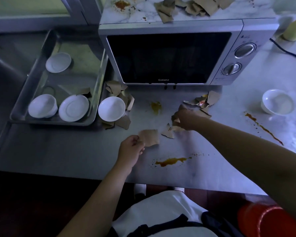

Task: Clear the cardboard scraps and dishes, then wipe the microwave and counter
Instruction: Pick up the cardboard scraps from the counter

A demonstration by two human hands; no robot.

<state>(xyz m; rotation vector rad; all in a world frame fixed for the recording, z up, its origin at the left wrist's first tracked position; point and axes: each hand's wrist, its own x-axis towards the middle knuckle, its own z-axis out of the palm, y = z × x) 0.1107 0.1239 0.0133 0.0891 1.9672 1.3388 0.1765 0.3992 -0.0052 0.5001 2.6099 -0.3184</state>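
Ragged brown cardboard: one flat scrap (pixel 149 138) between left fingers (pixel 135 140), crumpled bunch (pixel 175 123) tight within right fingers (pixel 180 116).

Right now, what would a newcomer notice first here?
The silver microwave dominates the back of the counter, with torn cardboard scraps littered before it and orange sauce streaks near the front edge. Both hands are in the mess: the left hand pinches a cardboard piece, and the right hand closes on the scraps. Left of the microwave, a steel tray holds white dishes.
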